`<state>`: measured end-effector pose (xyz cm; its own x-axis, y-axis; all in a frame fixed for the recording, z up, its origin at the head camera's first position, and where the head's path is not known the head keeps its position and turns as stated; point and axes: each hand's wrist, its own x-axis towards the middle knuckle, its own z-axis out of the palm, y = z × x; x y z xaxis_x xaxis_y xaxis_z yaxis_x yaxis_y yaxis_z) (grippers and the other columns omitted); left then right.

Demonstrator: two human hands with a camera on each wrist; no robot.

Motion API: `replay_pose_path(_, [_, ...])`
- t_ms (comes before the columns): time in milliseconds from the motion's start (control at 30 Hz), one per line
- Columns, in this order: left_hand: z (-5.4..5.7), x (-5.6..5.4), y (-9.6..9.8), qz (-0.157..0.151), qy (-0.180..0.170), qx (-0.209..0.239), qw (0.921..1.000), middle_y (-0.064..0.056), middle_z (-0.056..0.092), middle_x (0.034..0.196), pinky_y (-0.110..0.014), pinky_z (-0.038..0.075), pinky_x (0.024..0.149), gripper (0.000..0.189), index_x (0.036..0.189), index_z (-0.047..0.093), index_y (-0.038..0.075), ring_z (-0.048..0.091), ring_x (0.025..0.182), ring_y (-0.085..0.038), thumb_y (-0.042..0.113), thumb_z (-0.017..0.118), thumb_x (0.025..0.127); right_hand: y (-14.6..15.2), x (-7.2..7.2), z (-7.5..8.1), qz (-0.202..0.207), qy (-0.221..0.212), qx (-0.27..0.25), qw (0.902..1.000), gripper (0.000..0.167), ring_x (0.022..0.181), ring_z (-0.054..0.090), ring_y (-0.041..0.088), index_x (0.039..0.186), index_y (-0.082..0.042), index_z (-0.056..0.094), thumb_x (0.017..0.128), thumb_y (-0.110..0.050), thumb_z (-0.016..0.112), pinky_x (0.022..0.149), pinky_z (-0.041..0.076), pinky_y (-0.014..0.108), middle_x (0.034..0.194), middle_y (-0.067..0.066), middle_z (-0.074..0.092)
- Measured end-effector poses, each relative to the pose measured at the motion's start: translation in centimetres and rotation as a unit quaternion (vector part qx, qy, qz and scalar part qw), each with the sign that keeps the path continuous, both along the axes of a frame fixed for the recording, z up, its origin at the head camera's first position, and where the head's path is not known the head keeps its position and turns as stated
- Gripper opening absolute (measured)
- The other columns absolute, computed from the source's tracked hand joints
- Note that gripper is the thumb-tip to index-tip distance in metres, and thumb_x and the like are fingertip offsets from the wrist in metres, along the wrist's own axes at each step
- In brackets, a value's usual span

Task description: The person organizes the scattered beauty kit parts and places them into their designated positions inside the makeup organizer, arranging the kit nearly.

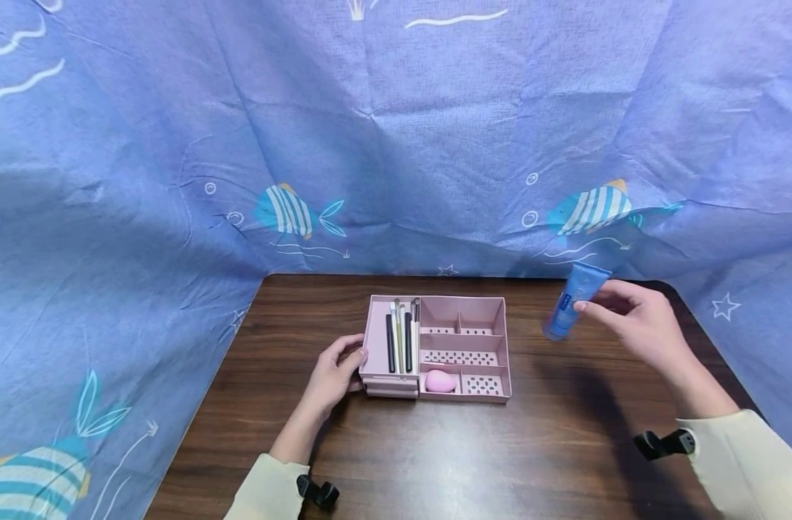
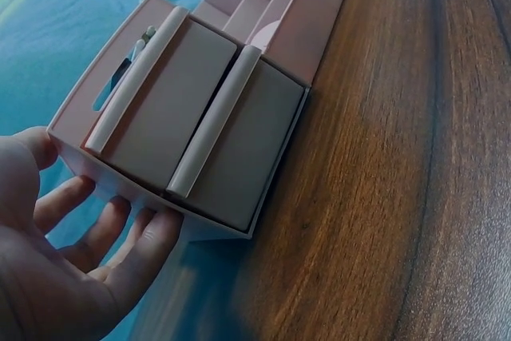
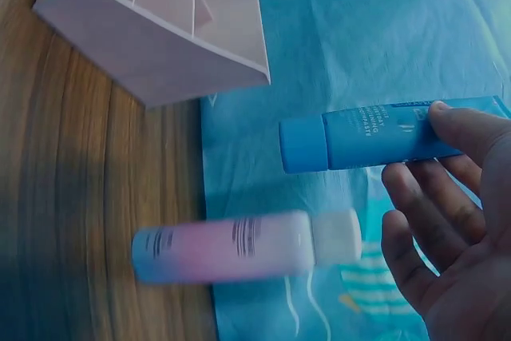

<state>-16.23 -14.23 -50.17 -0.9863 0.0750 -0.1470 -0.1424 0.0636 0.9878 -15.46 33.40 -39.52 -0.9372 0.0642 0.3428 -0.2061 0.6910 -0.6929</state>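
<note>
My right hand pinches a blue toothpaste tube between thumb and fingers, above the table to the right of the organizer. The tube tilts with its cap downward. A pink organizer stands mid-table, with two drawers at the front of its left part. My left hand grips its left side, thumb at the upper edge and fingertips along the side wall. Several makeup brushes stand in the slot on top. A pink makeup sponge sits in a front compartment.
In the right wrist view a pink-and-blue bottle with a white cap stands on the table near the right hand; it is hidden in the head view. A blue fish-print cloth hangs behind the dark wooden table.
</note>
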Motion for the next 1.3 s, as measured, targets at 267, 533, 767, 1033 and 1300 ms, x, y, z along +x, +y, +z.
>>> replay_pose_path(267, [-0.1, -0.3, -0.2, 0.002, -0.007, 0.004, 1.0000, -0.018, 0.065, 0.121, -0.043, 0.065, 0.069, 0.037, 0.136, 0.063, 0.009, 0.067, 0.091, -0.019, 0.016, 0.065, 0.099, -3.3, -2.1, 0.0, 0.031, -0.024, -0.022, 0.9990, 0.022, 0.071, 0.066, 0.004, 0.102, -0.018, 0.078, 0.086, -0.031, 0.085, 0.059, 0.052, 0.018, 0.088, -0.004, 0.077])
replay_pose_path(533, [0.5, -0.4, -0.6, -0.006, -0.015, -0.014, 0.9998, -0.015, 0.066, 0.112, -0.043, 0.066, 0.066, 0.039, 0.135, 0.063, 0.008, 0.065, 0.091, -0.018, 0.012, 0.067, 0.096, -6.4, -4.0, -0.4, 0.069, -0.018, -0.038, 0.9967, 0.018, 0.072, 0.064, 0.006, 0.097, -0.018, 0.078, 0.087, -0.032, 0.085, 0.061, 0.052, 0.019, 0.086, 0.000, 0.076])
replay_pose_path(767, [0.8, -0.8, -0.9, -0.026, -0.021, -0.013, 0.9994, -0.016, 0.065, 0.117, -0.046, 0.066, 0.068, 0.039, 0.135, 0.062, 0.007, 0.065, 0.095, -0.021, 0.012, 0.066, 0.097, -8.8, -5.0, -0.8, 0.119, -0.018, -0.053, 0.9913, 0.018, 0.073, 0.065, 0.006, 0.098, -0.010, 0.077, 0.088, -0.024, 0.084, 0.061, 0.056, 0.019, 0.088, 0.006, 0.076])
replay_pose_path(1033, [1.3, -0.8, -0.9, -0.032, -0.027, -0.008, 0.9991, -0.016, 0.065, 0.117, -0.043, 0.066, 0.071, 0.041, 0.136, 0.061, 0.002, 0.065, 0.094, -0.019, 0.010, 0.067, 0.096, -11.3, -6.0, -1.9, 0.139, -0.014, -0.054, 0.9887, 0.020, 0.077, 0.066, 0.006, 0.099, -0.012, 0.078, 0.085, -0.024, 0.086, 0.066, 0.055, 0.017, 0.092, 0.005, 0.078])
replay_pose_path(1300, [1.8, -1.2, -1.0, -0.035, -0.013, -0.008, 0.9993, -0.019, 0.067, 0.114, -0.044, 0.065, 0.079, 0.041, 0.132, 0.063, -0.007, 0.067, 0.089, -0.015, 0.006, 0.070, 0.093, -13.3, -6.3, -3.3, 0.152, -0.029, -0.081, 0.9846, 0.023, 0.086, 0.074, 0.018, 0.102, -0.010, 0.078, 0.084, -0.020, 0.087, 0.074, 0.061, 0.021, 0.097, 0.007, 0.079])
